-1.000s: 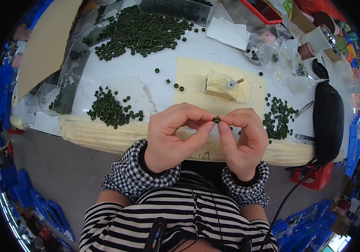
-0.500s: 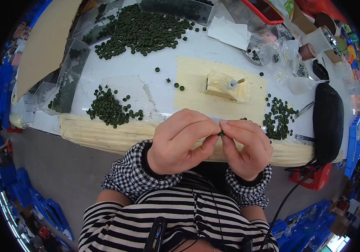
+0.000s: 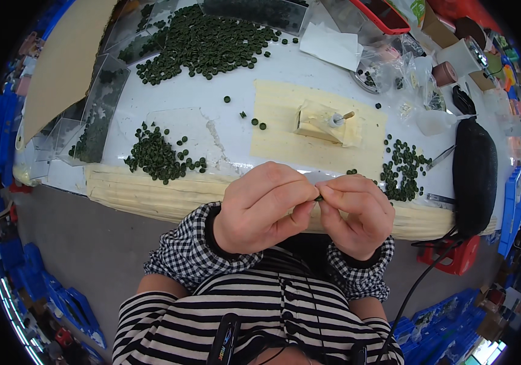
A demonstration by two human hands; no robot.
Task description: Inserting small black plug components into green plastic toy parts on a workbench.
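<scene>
Both hands work close together just above the front edge of the white worktop (image 3: 294, 68), near its middle. The left hand (image 3: 263, 207) pinches a small dark green piece (image 3: 319, 198) between thumb and forefinger; the right hand (image 3: 358, 210) pinches it from the other side, so fingertips nearly meet and cover most of it. Its exact shape and facing cannot be told.

For good handling, an even, light pinch from both sides seems best: a piece this small could twist or spring out under a lopsided squeeze. Working low over the cream cloth padding (image 3: 124, 187) along the front edge should help catch a drop. Tilting the fingertips slightly apart would let the person check how the piece sits.

Loose dark green pieces lie in a heap (image 3: 158, 155) toward the front left corner and a scattered group (image 3: 403, 170) toward the right edge. A pale yellow wrapped block (image 3: 318, 128) stands beyond the hands, well apart from the pinched piece.
</scene>
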